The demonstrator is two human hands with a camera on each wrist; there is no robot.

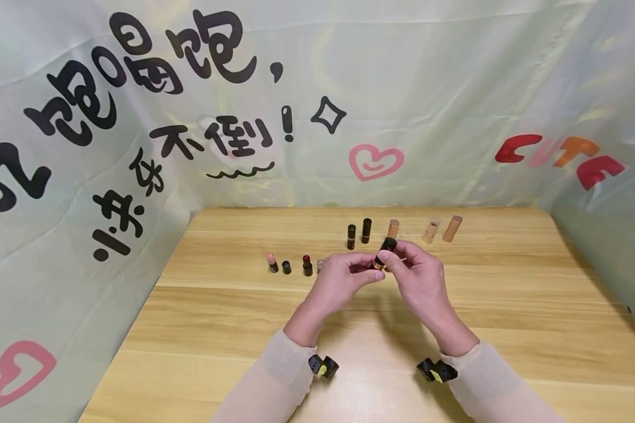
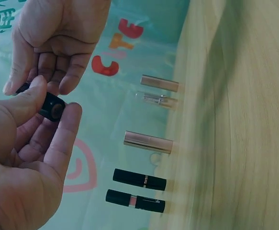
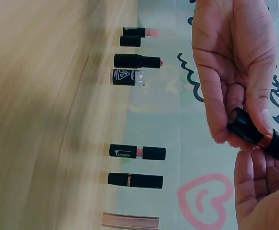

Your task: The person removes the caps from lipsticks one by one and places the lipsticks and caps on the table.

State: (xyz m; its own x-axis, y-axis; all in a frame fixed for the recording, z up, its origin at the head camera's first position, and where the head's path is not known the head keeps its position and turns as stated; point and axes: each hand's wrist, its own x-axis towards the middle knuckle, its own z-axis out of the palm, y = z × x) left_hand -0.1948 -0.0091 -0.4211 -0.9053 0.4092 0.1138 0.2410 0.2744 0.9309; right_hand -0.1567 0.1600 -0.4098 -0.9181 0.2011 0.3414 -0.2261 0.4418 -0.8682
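Note:
Above the table, both hands hold one black lipstick tube point(image 1: 387, 245) with a gold-coloured band. My left hand point(image 1: 341, 281) pinches its lower end between thumb and fingers, as the right wrist view shows point(image 3: 247, 127). The upper black part is gripped by the thumb and fingers of my right hand point(image 1: 423, 282). The tube tilts, its top leaning right in the head view. Closest to the left hand on the table stand an uncapped red lipstick point(image 1: 307, 266) and a small clear-topped container point(image 3: 126, 77), partly hidden in the head view.
Further left are an uncapped pink lipstick point(image 1: 272, 262) and a short black cap point(image 1: 287, 268). Behind the hands stand two black tubes point(image 1: 367, 231), a rose-gold tube point(image 1: 394, 227) partly covered by the right hand, a clear-cased tube point(image 1: 431, 230) and another gold-toned tube point(image 1: 453, 228). Printed cloth surrounds the table.

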